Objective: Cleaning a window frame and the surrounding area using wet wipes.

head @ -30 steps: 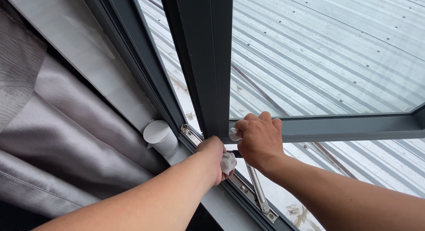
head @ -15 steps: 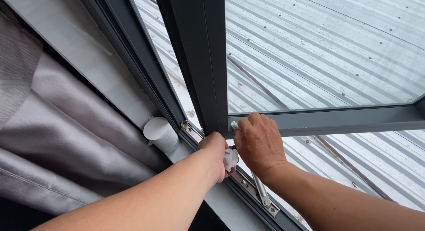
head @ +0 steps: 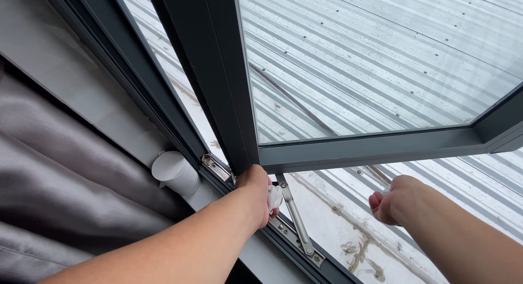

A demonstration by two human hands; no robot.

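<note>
Left hand (head: 256, 194) sits at the bottom corner of the open sash (head: 348, 148), where the dark upright meets the lower rail. Fingers are curled shut around a crumpled white tissue (head: 274, 197); the wad pokes out on the hand's right side, just beside the top end of the metal stay arm (head: 294, 216). The stay runs down from the sash corner to its track (head: 289, 232) on the sill frame.

Right hand (head: 393, 199) is out past the sash, below the lower rail and not touching it, well apart from the tissue. Fingers are bent inward; a small pale bit shows at the fingertips, too little to tell what it is or whether it's held.

No labels or signs visible. A plain white roll (head: 175, 172) stands on the ledge left of the frame, near the left forearm. Grey curtain (head: 65, 191) lower left. Corrugated metal roof (head: 381, 66) shows through the glass and below the sash.
</note>
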